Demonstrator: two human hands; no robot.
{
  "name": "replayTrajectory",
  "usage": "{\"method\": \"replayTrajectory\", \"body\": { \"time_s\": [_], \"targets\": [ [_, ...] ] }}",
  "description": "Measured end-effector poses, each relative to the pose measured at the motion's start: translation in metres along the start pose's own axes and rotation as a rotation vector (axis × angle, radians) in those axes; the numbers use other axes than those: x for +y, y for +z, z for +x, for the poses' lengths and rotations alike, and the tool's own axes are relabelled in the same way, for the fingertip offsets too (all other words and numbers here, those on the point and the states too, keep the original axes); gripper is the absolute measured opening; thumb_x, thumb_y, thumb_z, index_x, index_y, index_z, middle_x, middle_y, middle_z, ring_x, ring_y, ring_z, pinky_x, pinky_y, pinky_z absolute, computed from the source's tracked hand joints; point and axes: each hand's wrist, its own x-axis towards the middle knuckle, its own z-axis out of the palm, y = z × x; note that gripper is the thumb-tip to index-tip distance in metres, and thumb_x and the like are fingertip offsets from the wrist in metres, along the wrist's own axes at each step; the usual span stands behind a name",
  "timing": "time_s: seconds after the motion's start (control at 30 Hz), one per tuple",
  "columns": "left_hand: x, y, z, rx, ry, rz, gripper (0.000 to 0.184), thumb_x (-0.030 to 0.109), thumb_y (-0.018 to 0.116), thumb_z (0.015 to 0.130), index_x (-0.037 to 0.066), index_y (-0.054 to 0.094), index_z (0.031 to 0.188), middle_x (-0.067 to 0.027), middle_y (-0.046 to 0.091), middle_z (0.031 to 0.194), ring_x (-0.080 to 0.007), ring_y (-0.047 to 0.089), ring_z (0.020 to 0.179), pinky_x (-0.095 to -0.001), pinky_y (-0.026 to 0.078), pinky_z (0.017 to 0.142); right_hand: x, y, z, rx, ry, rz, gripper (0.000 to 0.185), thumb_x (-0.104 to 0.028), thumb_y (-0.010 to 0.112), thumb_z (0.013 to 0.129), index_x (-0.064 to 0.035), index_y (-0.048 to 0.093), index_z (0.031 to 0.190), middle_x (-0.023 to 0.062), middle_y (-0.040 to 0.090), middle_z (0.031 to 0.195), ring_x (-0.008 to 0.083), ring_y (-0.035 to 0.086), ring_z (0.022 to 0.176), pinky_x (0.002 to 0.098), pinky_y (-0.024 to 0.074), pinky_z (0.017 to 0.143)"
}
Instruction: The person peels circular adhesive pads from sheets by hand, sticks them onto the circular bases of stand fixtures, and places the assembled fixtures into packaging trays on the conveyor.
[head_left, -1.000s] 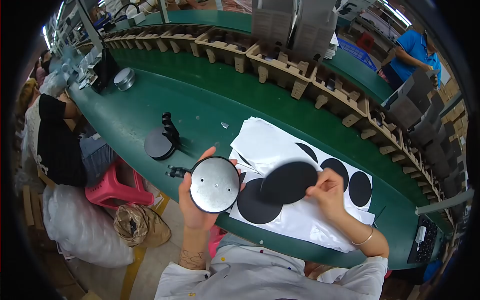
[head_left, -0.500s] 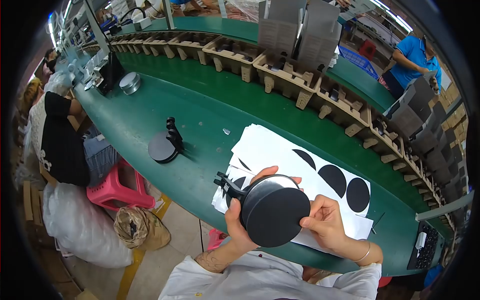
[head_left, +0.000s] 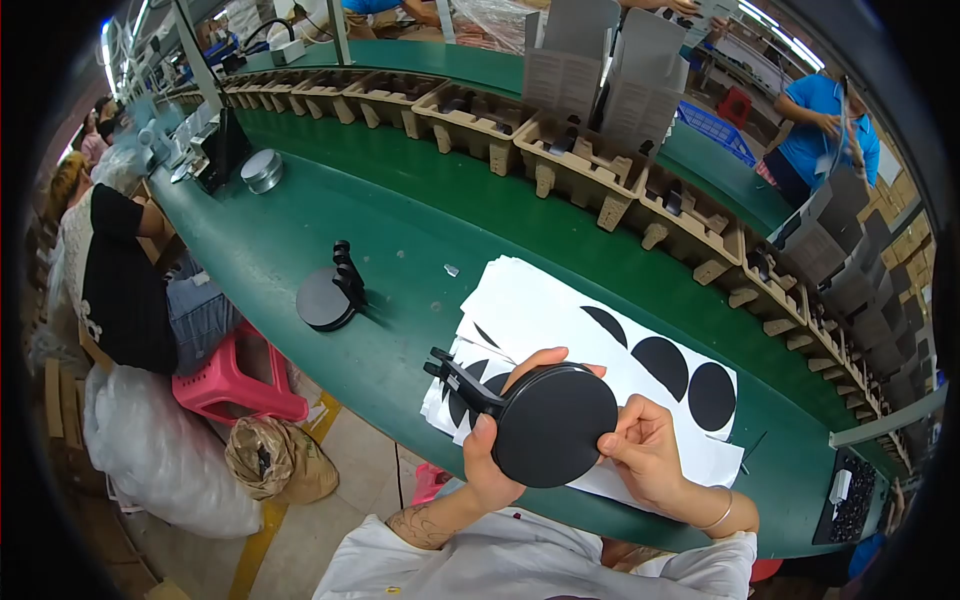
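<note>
My left hand (head_left: 492, 462) is wrapped round a round device (head_left: 470, 388) with a black hinged arm pointing to the upper left. A black disc (head_left: 556, 425) lies over the device's face and covers the metal. At the disc's right edge, my right hand (head_left: 645, 447) pinches its rim between thumb and finger. Beneath and behind my hands are white sheets (head_left: 530, 300) bearing black discs (head_left: 712, 397). A second round black device (head_left: 326, 299) with an upright hinged arm stands on the green table (head_left: 400, 290), left of the sheets.
Cardboard trays (head_left: 570, 150) with dark parts run along the far side. A metal tin (head_left: 262, 171) stands at the far left. Beside the table are a pink stool (head_left: 240, 385) and a seated person (head_left: 125, 275). Another person (head_left: 815, 130) in blue is at the upper right.
Both hands have come together over the sheets. The black disc, earlier apart from the metal face and then partly over it, now covers it.
</note>
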Motion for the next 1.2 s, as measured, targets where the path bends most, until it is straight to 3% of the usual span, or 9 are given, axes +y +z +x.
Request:
{"method": "replayTrajectory", "body": {
  "time_s": [0.37,0.47,0.57,0.73,0.97,1.0,1.1,1.13,1.2],
  "targets": [
    [0.008,-0.009,-0.001,-0.027,-0.023,-0.089,0.075,0.030,0.053,0.071,0.011,0.028,0.139,-0.0337,0.036,0.133,-0.0439,0.044,0.121,-0.0492,0.043,0.098,0.005,0.010,0.005,0.014,-0.062,-0.056,0.015,0.005,0.068,0.080,0.0014,0.054,0.080,0.0129,0.065,0.076,0.0136,0.065,0.068,0.0248,0.0540,0.065],
    [0.009,-0.011,-0.003,-0.040,-0.029,-0.122,0.074,0.029,0.056,0.071,0.015,0.030,0.138,-0.0332,0.035,0.133,-0.0451,0.041,0.123,-0.0510,0.042,0.098,0.005,0.013,0.007,0.011,-0.084,-0.079,0.014,0.005,0.068,0.079,0.0021,0.054,0.080,0.0133,0.065,0.077,0.0134,0.065,0.069,0.0250,0.0541,0.065],
    [0.014,-0.010,-0.003,-0.054,-0.014,-0.137,0.075,0.032,0.057,0.074,0.004,0.027,0.138,-0.0294,0.037,0.135,-0.0353,0.045,0.122,-0.0435,0.040,0.100,0.003,0.017,0.008,0.013,-0.086,-0.112,0.014,0.005,0.068,0.079,0.0029,0.055,0.081,0.0137,0.065,0.078,0.0137,0.065,0.070,0.0248,0.0540,0.065],
    [0.015,-0.017,-0.006,-0.067,0.004,0.025,0.070,0.031,0.058,0.072,0.014,0.033,0.135,-0.0309,0.034,0.135,-0.0403,0.041,0.125,-0.0477,0.038,0.102,-0.004,0.029,0.015,0.123,-0.080,-0.286,0.017,-0.001,0.074,0.077,0.0027,0.058,0.073,0.0119,0.067,0.069,0.0136,0.067,0.065,0.0222,0.0526,0.057],
    [0.013,-0.014,-0.001,0.093,0.095,0.045,0.072,0.039,0.053,0.072,0.016,0.033,0.137,-0.0320,0.043,0.128,-0.0453,0.048,0.116,-0.0527,0.038,0.100,-0.024,0.023,0.034,0.059,-0.530,-1.308,0.033,-0.023,0.083,0.067,-0.0010,0.060,0.058,0.0045,0.057,0.045,0.0140,0.059,0.041,0.0196,0.0463,0.044],
    [0.014,-0.013,0.000,0.129,0.116,0.047,0.073,0.043,0.051,0.073,0.015,0.032,0.138,-0.0322,0.045,0.125,-0.0460,0.051,0.112,-0.0542,0.039,0.099,-0.026,0.022,0.031,0.073,-0.479,-1.377,0.033,-0.027,0.083,0.066,-0.0003,0.063,0.065,0.0061,0.060,0.052,0.0178,0.061,0.047,0.0222,0.0495,0.048],
    [0.018,-0.018,0.000,0.126,0.081,-0.185,0.074,0.038,0.052,0.071,0.015,0.029,0.138,-0.0305,0.041,0.131,-0.0442,0.046,0.119,-0.0540,0.037,0.101,-0.022,0.023,0.041,0.165,-1.197,-1.517,0.034,-0.027,0.082,0.066,0.0004,0.065,0.077,0.0095,0.065,0.070,0.0213,0.067,0.066,0.0251,0.0533,0.056],
    [0.019,-0.019,-0.001,0.133,0.060,-0.189,0.073,0.040,0.050,0.072,0.019,0.028,0.138,-0.0302,0.040,0.132,-0.0452,0.045,0.119,-0.0580,0.038,0.099,-0.016,0.019,0.040,0.056,-1.304,-1.495,0.039,-0.030,0.076,0.073,0.0023,0.066,0.093,0.0123,0.067,0.091,0.0258,0.068,0.086,0.0281,0.0551,0.067],
    [0.018,-0.018,0.000,0.133,0.049,-0.216,0.073,0.041,0.050,0.073,0.020,0.027,0.139,-0.0297,0.038,0.133,-0.0450,0.044,0.120,-0.0595,0.038,0.098,-0.016,0.034,0.029,-0.169,-1.391,-1.581,0.037,-0.029,0.068,0.081,0.0029,0.065,0.099,0.0136,0.067,0.097,0.0267,0.067,0.091,0.0293,0.0550,0.071]
  ]
}}
